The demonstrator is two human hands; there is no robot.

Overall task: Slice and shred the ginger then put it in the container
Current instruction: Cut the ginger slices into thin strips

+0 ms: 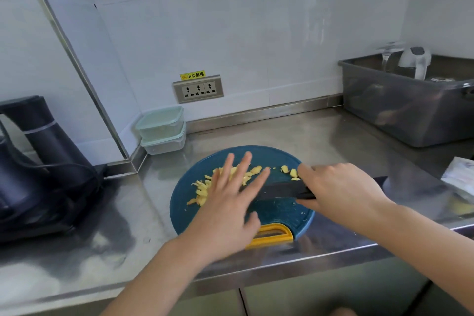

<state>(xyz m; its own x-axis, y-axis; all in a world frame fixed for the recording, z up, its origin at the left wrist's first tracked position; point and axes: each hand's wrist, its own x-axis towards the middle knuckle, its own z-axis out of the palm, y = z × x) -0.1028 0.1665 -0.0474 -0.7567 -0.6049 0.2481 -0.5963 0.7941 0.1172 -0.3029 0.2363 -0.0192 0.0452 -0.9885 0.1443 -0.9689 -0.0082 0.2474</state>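
Ginger [202, 191]: shreds lay on the far-left part of the blue cutting board [282, 215], a few by the right hand [338, 187].
Left hand [228, 202]: fingers straight, spread wide over the shreds.
Right hand: curled round the handle of the black knife [277, 191], blade across the board.
Edges: the board's yellow handle [272, 235] sat near the front edge of the counter [333, 136]; bare steel behind.
Around: two stacked lidded containers [161, 131] in the back-left corner, dark appliance [38, 161] left, gray bin [400, 115] back-right.
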